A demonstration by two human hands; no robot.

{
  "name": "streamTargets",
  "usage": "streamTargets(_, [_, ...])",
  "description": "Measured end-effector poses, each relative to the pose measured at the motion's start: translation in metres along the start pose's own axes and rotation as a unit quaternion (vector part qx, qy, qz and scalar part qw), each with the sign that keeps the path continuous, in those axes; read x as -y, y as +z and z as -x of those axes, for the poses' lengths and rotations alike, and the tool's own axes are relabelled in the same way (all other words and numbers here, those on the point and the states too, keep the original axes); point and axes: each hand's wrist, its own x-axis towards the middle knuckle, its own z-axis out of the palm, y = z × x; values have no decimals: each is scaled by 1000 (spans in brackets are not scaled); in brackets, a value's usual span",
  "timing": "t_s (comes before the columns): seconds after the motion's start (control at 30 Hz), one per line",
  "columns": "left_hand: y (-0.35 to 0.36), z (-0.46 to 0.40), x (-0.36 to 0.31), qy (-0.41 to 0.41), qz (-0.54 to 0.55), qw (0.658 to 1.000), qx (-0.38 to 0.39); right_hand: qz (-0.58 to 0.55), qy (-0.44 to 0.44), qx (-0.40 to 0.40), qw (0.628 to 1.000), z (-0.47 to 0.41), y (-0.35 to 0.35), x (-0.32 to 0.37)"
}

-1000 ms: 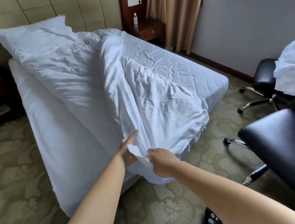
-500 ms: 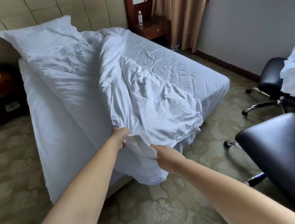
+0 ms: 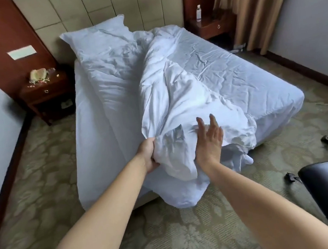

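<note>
Where the bed (image 3: 235,79) fills the middle of the frame, the white blanket (image 3: 176,94) lies in a long bunch from top to lower middle. The left hand (image 3: 149,156) grips its near end. The right hand (image 3: 209,139), flat and empty, is just to the right of it.

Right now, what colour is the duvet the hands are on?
White, plain, no pattern: the duvet shows best in the head view.
</note>
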Motion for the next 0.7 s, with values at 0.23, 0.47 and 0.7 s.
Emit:
streamTargets(0.23, [-29, 14, -10, 54, -14, 996, -63, 105, -193, 47, 974, -33, -64, 1])
streamTargets(0.47, [-22, 14, 67, 8, -101, 992, -76, 213, -190, 206, 936, 37, -35, -47])
streamTargets(0.7, [-29, 5, 100, -4, -149, 983, -108, 220, -234, 221, 921, 45, -30, -64])
